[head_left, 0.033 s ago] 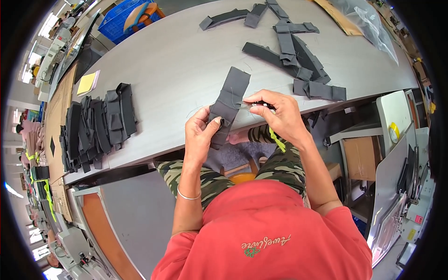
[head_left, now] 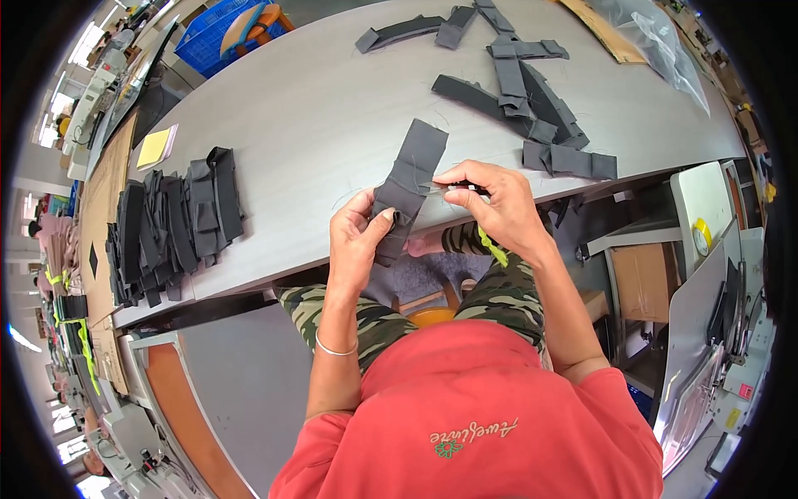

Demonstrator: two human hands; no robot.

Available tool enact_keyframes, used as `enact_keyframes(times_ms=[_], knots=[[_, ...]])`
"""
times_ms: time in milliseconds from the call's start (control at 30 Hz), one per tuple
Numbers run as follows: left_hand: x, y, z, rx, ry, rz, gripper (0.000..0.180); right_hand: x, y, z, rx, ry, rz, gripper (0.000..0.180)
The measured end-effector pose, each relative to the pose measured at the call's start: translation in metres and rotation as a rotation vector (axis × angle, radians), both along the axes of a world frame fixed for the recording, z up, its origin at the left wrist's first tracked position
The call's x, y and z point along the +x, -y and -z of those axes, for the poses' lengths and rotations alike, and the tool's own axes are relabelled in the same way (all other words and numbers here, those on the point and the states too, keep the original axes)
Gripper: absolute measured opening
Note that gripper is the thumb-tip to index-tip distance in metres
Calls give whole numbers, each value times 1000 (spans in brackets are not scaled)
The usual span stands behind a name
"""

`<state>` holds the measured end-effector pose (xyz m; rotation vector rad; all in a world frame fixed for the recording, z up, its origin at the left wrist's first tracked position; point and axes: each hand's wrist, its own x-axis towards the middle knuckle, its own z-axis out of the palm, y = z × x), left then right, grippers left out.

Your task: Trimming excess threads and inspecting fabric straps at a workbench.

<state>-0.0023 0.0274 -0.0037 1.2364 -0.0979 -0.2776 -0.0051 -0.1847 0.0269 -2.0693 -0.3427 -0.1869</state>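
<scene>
Although the frame just before looks nearly identical, the top of the dark grey strip (head_left: pixel 422 150) now sits a hair further right; both hands keep their places, so the work in hand stands at the same point, tool tip at strip edge. Left hand (head_left: pixel 356 241): fingers clamped on the strip, thumb over a folded part. Right hand (head_left: pixel 503 204): fingers closed round a small black-handled tool (head_left: pixel 474 188), thin tip just left of them; can't tell the tool type. Yellow-green cord (head_left: pixel 494 248) hangs below the right fingers. Strip is between the two hands, at the near edge of the counter (head_left: pixel 316 108), upper end reaching beyond the left fingers. Looks matte, flat up top, creased across the middle, bunched at the left thumb, fine loose threads sticking out. Piled strips (head_left: pixel 176 218) left of the left fingers; scattered strips (head_left: pixel 506 75) beyond the right ones.
</scene>
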Motion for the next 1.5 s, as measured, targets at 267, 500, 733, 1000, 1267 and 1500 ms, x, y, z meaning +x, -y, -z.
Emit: enact_keyframes(times_ms=[267,500,733,1000,1267,1500], knots=[[0,-4,4,-37,-41,52,29,1,0,0,-82,123,-24,12],[0,-10,6,-113,-146,106,28,-2,9,2,-23,121,1,12],[-9,5,0,421,210,-126,25,-6,-12,-4,-94,225,68,17],[-11,10,-5,785,546,-233,29,-2,-22,4,-292,425,128,12],[-13,8,-8,848,603,-221,29,-6,-20,-2,-331,355,144,10],[-16,7,-12,778,541,-157,29,-8,-24,-9,-204,174,33,15]])
